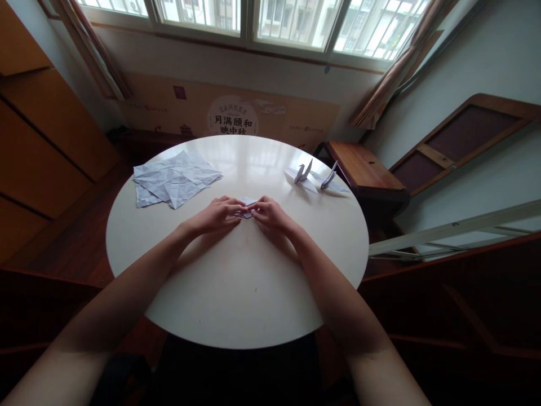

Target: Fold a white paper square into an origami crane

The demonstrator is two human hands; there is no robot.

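Note:
A small piece of folded white paper (pixel 248 213) lies at the middle of the round white table (pixel 236 293), between my two hands. My left hand (pixel 218 215) has its fingers closed on the paper's left side. From the right, my right hand (pixel 270 214) pinches the paper's other side, its fingertips close to those of my left. The fingers cover much of the paper, so its exact folded shape is hard to make out.
Creased sheets of paper (pixel 176 177) lie spread at the table's far left. Two folded paper cranes, one (pixel 302 173) left of the other (pixel 327 179), stand at the far right. Beyond the table's right edge is a wooden stool or side table (pixel 363 163). Windows (pixel 296 25) line the far wall.

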